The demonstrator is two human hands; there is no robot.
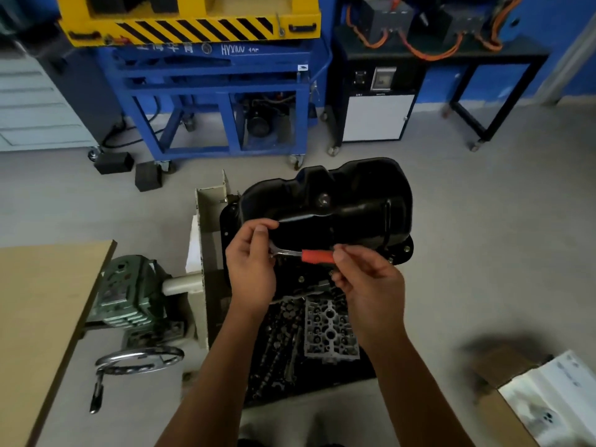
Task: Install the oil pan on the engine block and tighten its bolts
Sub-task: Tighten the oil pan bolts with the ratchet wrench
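Note:
The black oil pan (348, 201) sits on top of the engine block (325, 321), which hangs on a cream stand. Its flange (403, 253) shows a bolt hole at the right. Both hands hold one ratchet wrench (300, 254) just above the pan's near edge. My left hand (251, 266) grips the metal head end, fingers curled round it. My right hand (364, 279) pinches the red handle (317, 256). The wrench head and any bolt under it are hidden by my left hand.
A cream engine stand (206, 240) with a green gearbox (129, 295) and chrome handwheel (142, 359) lies left. A wooden tabletop (42, 317) is at the far left. A blue wheeled frame (219, 101) and black cabinet (377, 104) stand behind. A cardboard box (529, 398) is at the lower right.

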